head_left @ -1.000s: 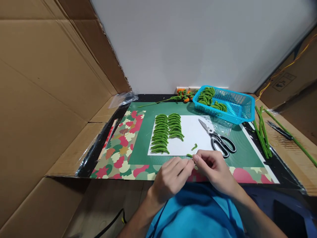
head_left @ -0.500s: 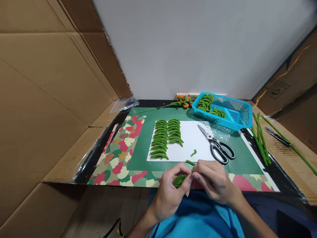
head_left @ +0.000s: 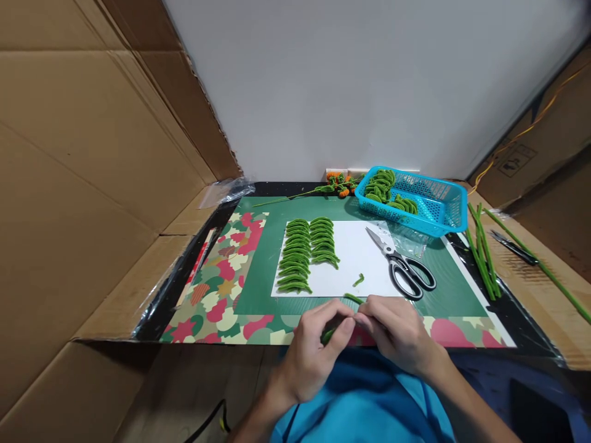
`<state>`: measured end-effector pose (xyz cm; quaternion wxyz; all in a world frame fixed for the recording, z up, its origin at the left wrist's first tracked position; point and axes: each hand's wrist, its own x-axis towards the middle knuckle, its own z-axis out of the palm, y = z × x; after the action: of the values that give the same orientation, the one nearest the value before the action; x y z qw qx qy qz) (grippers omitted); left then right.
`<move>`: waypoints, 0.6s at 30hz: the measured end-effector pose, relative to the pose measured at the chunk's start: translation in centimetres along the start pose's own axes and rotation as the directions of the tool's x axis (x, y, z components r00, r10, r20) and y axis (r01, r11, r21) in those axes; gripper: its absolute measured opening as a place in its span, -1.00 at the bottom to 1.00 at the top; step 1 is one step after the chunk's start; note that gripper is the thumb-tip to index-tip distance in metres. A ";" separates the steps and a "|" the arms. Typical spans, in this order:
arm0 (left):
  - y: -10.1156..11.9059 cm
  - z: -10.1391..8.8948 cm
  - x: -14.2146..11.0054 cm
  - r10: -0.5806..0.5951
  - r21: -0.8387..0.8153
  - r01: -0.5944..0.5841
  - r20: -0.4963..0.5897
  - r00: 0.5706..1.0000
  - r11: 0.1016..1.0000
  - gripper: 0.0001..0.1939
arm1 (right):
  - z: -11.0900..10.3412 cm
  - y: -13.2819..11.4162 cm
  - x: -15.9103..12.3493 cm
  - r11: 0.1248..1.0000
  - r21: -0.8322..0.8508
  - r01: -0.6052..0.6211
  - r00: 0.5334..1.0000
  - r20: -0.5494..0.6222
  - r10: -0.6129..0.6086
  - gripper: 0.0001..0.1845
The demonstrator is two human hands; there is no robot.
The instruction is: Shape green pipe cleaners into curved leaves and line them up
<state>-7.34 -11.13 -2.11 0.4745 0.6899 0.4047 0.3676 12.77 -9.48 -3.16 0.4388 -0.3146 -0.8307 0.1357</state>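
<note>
My left hand (head_left: 314, 351) and my right hand (head_left: 397, 335) meet at the near edge of the green mat (head_left: 263, 264), fingers pinched together on a small green pipe-cleaner piece (head_left: 329, 335). Its free end (head_left: 353, 298) sticks out just above my fingertips. On the white sheet (head_left: 360, 252) beyond them lie two rows of bent green pipe-cleaner leaves (head_left: 307, 252) and one short green offcut (head_left: 359, 280). Black-handled scissors (head_left: 404, 267) rest to the right of the sheet.
A blue basket (head_left: 429, 206) with several green leaves stands at the back right. Long green stems (head_left: 482, 252) and a dark tool (head_left: 512, 246) lie at the right. An orange-flowered stem (head_left: 323, 187) lies by the wall. Cardboard walls (head_left: 92, 166) close in both sides.
My hands have drawn back a little toward me with the green piece, and the left fingers have curled more tightly round it. The view shifted slightly.
</note>
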 end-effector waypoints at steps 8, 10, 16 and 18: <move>0.5 0.2 0.1 -0.228 -0.390 0.236 0.068 0.971 0.890 -0.64 | 0.0 0.1 0.2 0.992 -0.036 0.118 0.993 -0.018 -0.119 -0.73; 0.6 0.4 0.0 -0.175 -0.321 0.170 0.012 0.984 0.932 -0.72 | 0.1 0.0 0.1 0.996 0.006 0.092 0.995 -0.031 -0.092 -0.77; -0.2 0.4 0.3 0.454 0.441 -0.382 -0.066 0.889 0.812 -0.87 | 0.1 -0.8 0.1 0.977 0.103 -0.186 0.981 -0.031 0.190 -0.66; -0.5 0.2 0.8 0.608 0.627 -0.509 0.071 0.791 0.590 -0.82 | -0.1 -1.0 0.4 0.945 0.129 -0.300 0.953 -0.001 0.303 -0.59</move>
<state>-6.98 -10.36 -2.52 0.0503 0.8669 0.2984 0.3961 12.27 -10.02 -2.39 0.4405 -0.4106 -0.7580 0.2504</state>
